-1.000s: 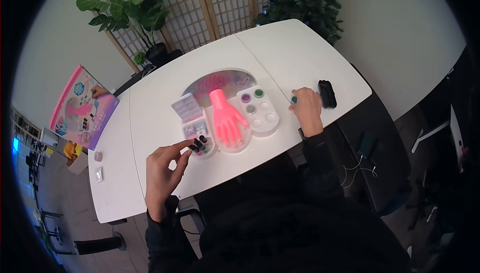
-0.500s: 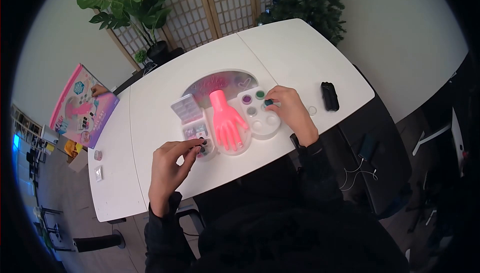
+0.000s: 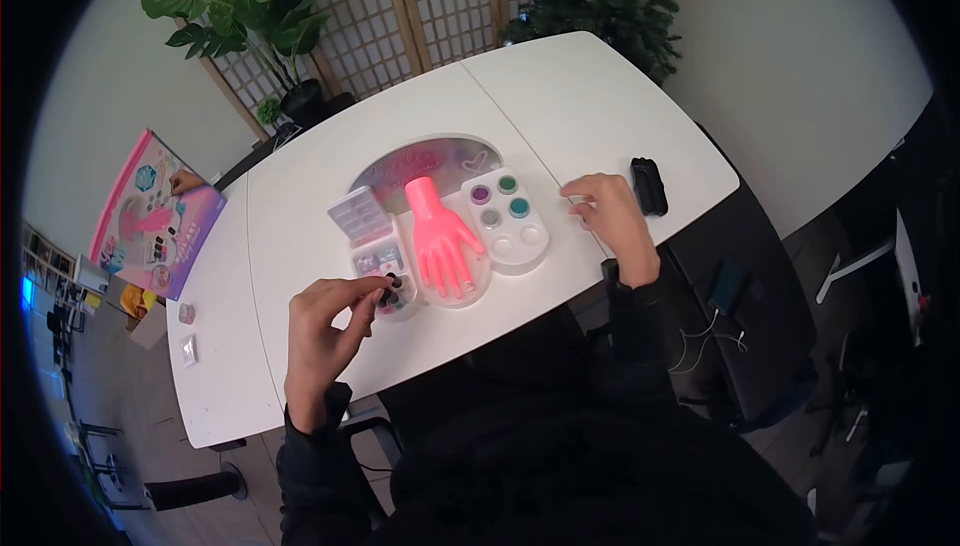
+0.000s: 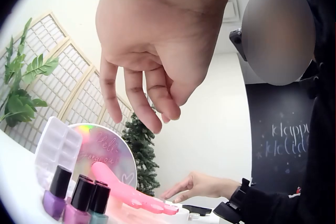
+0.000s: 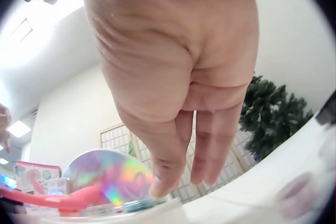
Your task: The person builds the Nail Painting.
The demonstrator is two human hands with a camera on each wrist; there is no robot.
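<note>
Several nail polish bottles (image 4: 54,203) with black caps stand in the left part of the white nail kit. My left hand (image 3: 330,326) hovers beside them, fingers loosely bent; its fingertips overlap the caps in the head view, but the left wrist view shows nothing held. At the kit's right, a white tray (image 3: 522,260) has round wells bearing a purple pot (image 3: 480,194), a green pot (image 3: 508,184), a teal pot (image 3: 519,207) and a silver-grey pot (image 3: 490,217). My right hand (image 3: 622,224) is in the air right of this tray, holding nothing.
A pink model hand (image 3: 436,234) lies mid-kit before a shiny round-topped panel (image 3: 430,159). An upright compartment lid (image 3: 360,214) is at left. A black case (image 3: 649,187) lies at right; the kit's box (image 3: 160,218) stands far left.
My right hand carried the teal pot from the table on the right into a tray well, let it go and drew back rightward. My left hand stayed by the polish bottles.
</note>
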